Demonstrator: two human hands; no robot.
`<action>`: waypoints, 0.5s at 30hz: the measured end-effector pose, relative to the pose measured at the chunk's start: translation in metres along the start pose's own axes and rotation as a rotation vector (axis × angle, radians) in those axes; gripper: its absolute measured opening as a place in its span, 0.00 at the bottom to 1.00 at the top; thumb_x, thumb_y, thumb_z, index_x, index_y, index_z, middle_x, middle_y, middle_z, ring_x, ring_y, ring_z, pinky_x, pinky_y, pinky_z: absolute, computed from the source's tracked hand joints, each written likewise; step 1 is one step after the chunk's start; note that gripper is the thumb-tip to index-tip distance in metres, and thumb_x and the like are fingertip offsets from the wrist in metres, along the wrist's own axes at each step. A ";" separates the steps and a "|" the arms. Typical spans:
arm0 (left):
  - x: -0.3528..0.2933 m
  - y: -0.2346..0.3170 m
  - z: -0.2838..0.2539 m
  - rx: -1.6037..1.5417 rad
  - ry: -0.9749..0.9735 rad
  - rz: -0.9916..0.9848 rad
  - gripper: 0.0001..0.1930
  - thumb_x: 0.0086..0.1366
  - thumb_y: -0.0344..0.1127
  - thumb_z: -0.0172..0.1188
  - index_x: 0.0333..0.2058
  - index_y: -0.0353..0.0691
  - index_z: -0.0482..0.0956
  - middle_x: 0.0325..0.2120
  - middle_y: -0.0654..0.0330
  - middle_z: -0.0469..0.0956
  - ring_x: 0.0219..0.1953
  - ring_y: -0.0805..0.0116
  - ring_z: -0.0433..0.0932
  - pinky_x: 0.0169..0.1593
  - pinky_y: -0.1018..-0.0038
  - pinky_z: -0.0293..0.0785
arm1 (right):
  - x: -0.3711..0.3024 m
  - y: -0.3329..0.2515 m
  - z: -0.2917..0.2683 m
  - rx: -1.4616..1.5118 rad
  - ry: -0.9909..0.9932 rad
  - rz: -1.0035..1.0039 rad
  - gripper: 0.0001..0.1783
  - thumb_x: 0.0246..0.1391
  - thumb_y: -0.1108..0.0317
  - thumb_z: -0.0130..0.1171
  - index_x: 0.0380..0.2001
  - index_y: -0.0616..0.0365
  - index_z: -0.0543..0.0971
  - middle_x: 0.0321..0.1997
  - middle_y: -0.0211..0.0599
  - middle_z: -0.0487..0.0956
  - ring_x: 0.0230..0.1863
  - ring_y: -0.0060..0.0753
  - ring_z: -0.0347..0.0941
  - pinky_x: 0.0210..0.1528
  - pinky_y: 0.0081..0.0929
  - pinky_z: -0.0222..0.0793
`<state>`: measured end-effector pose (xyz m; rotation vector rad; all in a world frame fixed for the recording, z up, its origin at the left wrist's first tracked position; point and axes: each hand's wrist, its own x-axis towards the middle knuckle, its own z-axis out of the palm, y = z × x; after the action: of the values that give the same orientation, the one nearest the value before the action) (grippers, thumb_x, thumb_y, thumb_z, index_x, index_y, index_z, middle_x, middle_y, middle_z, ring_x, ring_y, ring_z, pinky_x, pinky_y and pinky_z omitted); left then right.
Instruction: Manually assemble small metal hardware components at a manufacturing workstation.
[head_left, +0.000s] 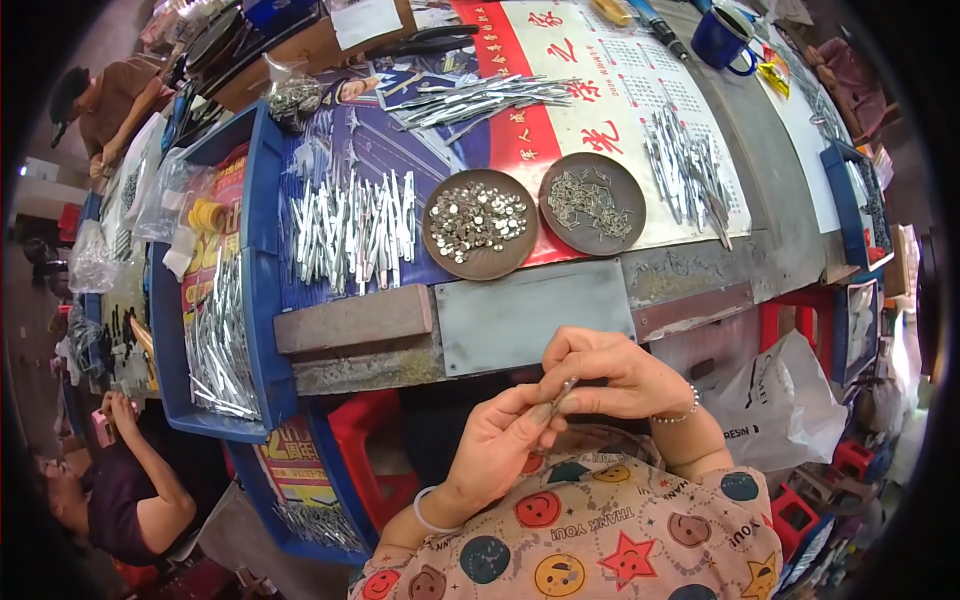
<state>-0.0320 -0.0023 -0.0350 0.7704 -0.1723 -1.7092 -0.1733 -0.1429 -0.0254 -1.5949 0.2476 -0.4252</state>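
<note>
Metal piece [567, 387], small, in a fingertip pinch between left hand [507, 432] and right hand [612, 376]; presumably light, stiff, slippery, best held by its ends. Beyond both hands, on the counter [695, 270]: left dish [464, 264], silvery discs [490, 213]; right dish [632, 184], thin pins [590, 205]; leftward, blue tray [268, 335], metal strips [222, 350].

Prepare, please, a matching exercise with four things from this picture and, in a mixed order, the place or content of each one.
Column one
1. Left brown dish
2. Right brown dish
3. Blue mug
4. Small metal part

Column two
A. Contains thin metal pins
B. Between the fingertips of the left hand and right hand
C. Contains small round pieces
D. Farther back on the table, beyond both dishes

Right pairs: 1-C, 2-A, 3-D, 4-B
</note>
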 end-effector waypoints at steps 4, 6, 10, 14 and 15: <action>0.000 0.009 -0.007 0.002 -0.010 0.045 0.11 0.67 0.31 0.52 0.45 0.33 0.73 0.32 0.63 0.74 0.31 0.81 0.68 0.35 0.85 0.64 | 0.016 -0.001 -0.004 -0.161 0.111 0.050 0.13 0.52 0.68 0.57 0.38 0.65 0.77 0.34 0.38 0.73 0.35 0.31 0.70 0.38 0.26 0.66; 0.001 0.012 -0.008 -0.014 0.027 0.052 0.10 0.66 0.30 0.52 0.44 0.32 0.72 0.31 0.63 0.73 0.31 0.79 0.68 0.36 0.82 0.65 | 0.030 -0.002 -0.010 -0.344 0.156 0.001 0.13 0.49 0.72 0.58 0.39 0.64 0.77 0.34 0.39 0.73 0.34 0.35 0.71 0.38 0.27 0.67; 0.002 0.019 -0.017 -0.049 0.012 0.093 0.09 0.65 0.28 0.52 0.43 0.33 0.71 0.31 0.62 0.73 0.31 0.75 0.70 0.37 0.80 0.66 | 0.056 0.008 -0.016 -0.881 0.262 -0.010 0.17 0.45 0.71 0.62 0.41 0.62 0.75 0.38 0.40 0.73 0.38 0.40 0.71 0.40 0.33 0.66; -0.001 0.025 -0.026 -0.025 0.041 0.132 0.10 0.65 0.29 0.53 0.43 0.33 0.71 0.32 0.60 0.74 0.29 0.74 0.73 0.36 0.80 0.69 | 0.075 0.014 -0.016 -1.166 0.149 0.015 0.18 0.44 0.69 0.63 0.40 0.59 0.75 0.38 0.37 0.72 0.41 0.37 0.69 0.45 0.33 0.61; -0.002 0.026 -0.028 -0.011 0.058 0.140 0.10 0.65 0.29 0.53 0.43 0.32 0.71 0.32 0.60 0.74 0.28 0.74 0.74 0.35 0.80 0.70 | 0.078 0.014 -0.015 -1.227 0.114 0.031 0.17 0.44 0.68 0.63 0.40 0.58 0.75 0.37 0.37 0.71 0.41 0.36 0.69 0.46 0.32 0.60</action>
<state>0.0056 -0.0005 -0.0425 0.7808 -0.1721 -1.5529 -0.1077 -0.1899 -0.0300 -2.7563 0.7075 -0.3441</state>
